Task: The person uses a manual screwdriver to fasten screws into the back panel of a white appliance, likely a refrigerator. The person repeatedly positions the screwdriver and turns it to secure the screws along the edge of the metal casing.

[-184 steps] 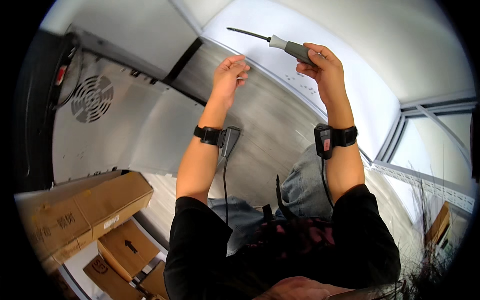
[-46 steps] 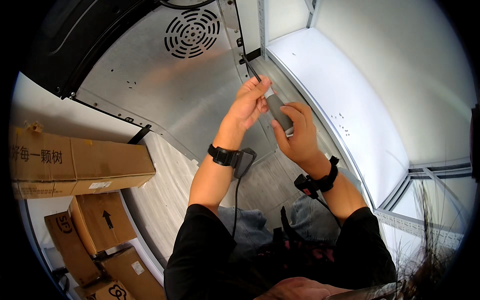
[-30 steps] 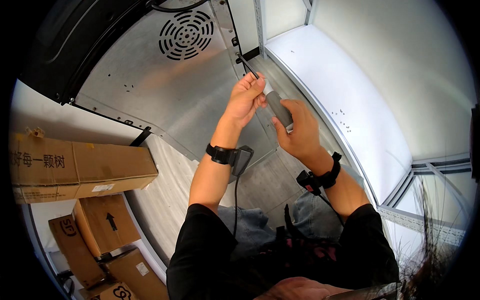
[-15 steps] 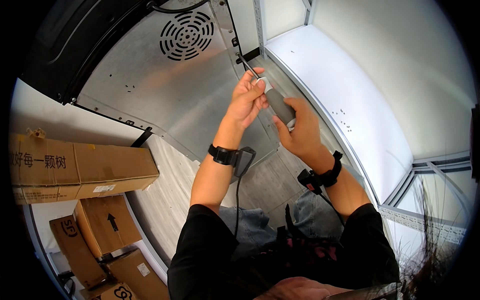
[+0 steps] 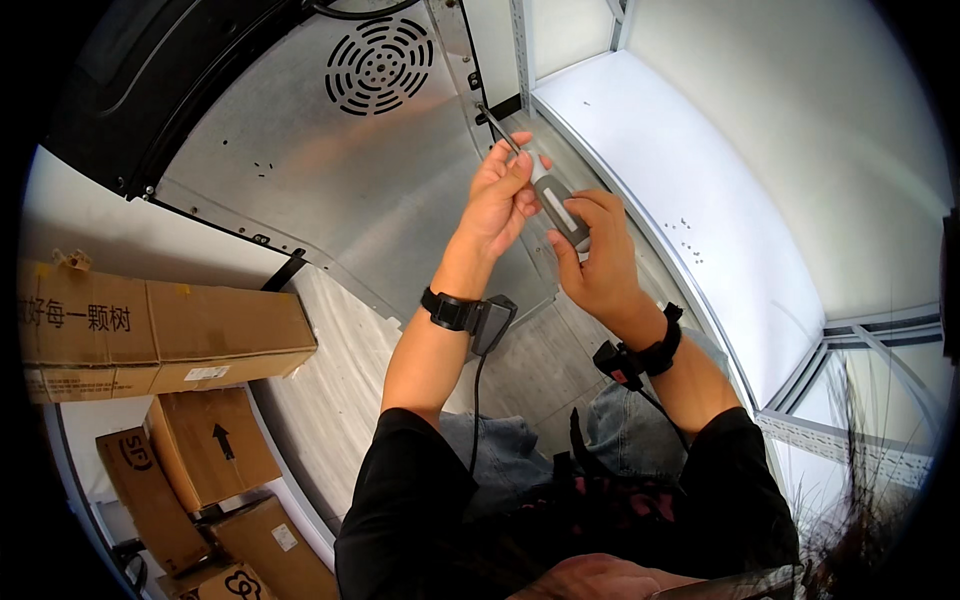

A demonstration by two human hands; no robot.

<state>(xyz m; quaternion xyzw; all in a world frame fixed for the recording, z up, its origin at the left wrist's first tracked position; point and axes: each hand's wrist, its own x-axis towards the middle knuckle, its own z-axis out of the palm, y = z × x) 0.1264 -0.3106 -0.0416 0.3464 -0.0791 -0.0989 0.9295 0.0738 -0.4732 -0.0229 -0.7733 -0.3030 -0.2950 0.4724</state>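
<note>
A grey-handled screwdriver (image 5: 557,205) slants up and left, its shaft reaching the right edge of a large sheet-metal panel (image 5: 330,210). My left hand (image 5: 502,195) is closed around the front of the tool, where the pale collar meets the shaft. Farther back, the thumb and fingers of my right hand (image 5: 603,250) grip the thick handle. The tip meets a small fastener spot by a dark bracket on the panel's edge; whether it sits in a screw head is too small to tell. The panel has a round slotted vent (image 5: 379,67).
Several small screws lie on the white shelf (image 5: 690,170) at the right, and a few dark bits rest on the panel. Cardboard boxes (image 5: 220,450) are stacked at the lower left. A long carton (image 5: 230,333) lies above them. Cables hang from both wrist straps.
The screwdriver handle has turned about its length, and a pale strip now shows on it. My right fingers have shifted slightly around it. The tip stays at the panel's edge.
</note>
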